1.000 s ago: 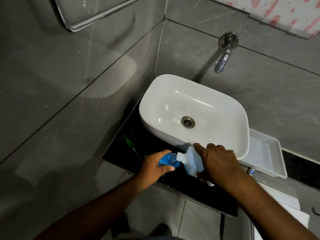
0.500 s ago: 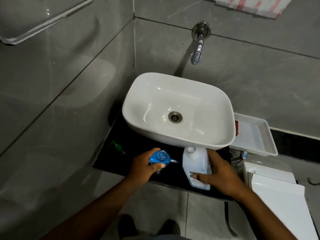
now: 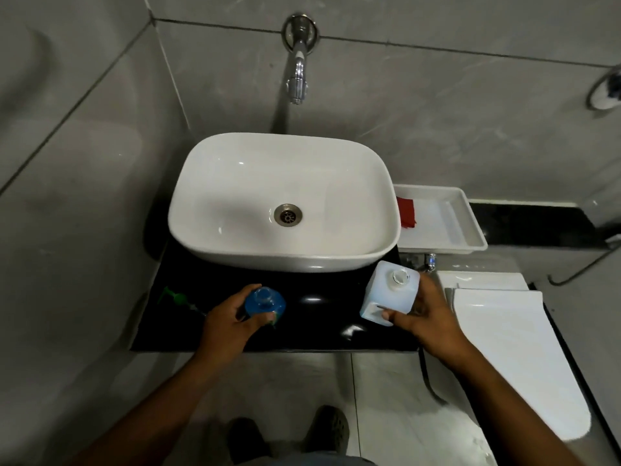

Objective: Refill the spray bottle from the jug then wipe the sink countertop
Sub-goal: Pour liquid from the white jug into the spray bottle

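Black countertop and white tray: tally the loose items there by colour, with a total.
Blue: 1, the round open-necked blue plastic spray bottle
White: 1, the square translucent white plastic jug
Green: 1, the green plastic spray-pump head
Red: 1, the flat red folded piece in the tray
Total: 4

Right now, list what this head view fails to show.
- Spray bottle: body and fill level hidden by the top-down angle and left hand.
- Jug: right side covered by right hand.
- Green sprayer head: dim, details unclear.
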Motion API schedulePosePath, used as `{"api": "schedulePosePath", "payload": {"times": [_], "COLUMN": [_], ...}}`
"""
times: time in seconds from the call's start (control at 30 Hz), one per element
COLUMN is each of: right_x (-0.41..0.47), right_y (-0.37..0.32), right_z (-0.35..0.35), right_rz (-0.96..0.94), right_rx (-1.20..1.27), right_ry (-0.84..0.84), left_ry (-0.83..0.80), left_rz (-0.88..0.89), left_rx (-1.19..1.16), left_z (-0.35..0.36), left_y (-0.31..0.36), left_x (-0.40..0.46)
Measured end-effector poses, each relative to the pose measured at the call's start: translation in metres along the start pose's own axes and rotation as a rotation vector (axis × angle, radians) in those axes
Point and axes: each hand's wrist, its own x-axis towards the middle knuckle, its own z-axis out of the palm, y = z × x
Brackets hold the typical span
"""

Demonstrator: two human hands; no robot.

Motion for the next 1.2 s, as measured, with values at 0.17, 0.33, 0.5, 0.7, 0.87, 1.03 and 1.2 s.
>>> {"api": "schedulePosePath", "payload": {"times": [0.17, 0.33, 0.5, 0.7, 0.87, 1.03, 1.2], "right_x": [0.002, 0.002, -0.005, -0.011, -0.009, -0.003, -0.002], "right_y": [-0.001, -0.011, -0.008, 0.009, 0.017, 0.016, 0.018], "right_z": [0.020, 0.020, -0.024, -0.034, -0.012, 0.012, 0.025], "right_rz": [-0.053, -0.058, -0.062, 0.007, 0.051, 0.031, 0.058], "right_rx": [0.045, 0.086, 0.055, 0.023, 0.057, 0.103, 0.165], "right_ry": [-0.056, 0.014, 0.080, 0.064, 0.033, -0.018, -0.022], "left_ry": [0.005, 0.015, 0.016, -0.008, -0.011, -0.013, -0.008], "left_rz": [0.008, 0.010, 0.006, 0.008, 0.012, 0.022, 0.018], "left_rx": [0.021, 0.017, -0.002, -0.007, -0.004, -0.002, -0.002], "left_z": [0.003, 0.003, 0.003, 0.003, 0.002, 0.002, 0.001], "left_y": [0.005, 0.010, 0.012, 0.012, 0.013, 0.010, 0.004], "left_x": [-0.002, -0.004, -0.006, -0.005, -0.005, -0.004, -0.001]}}
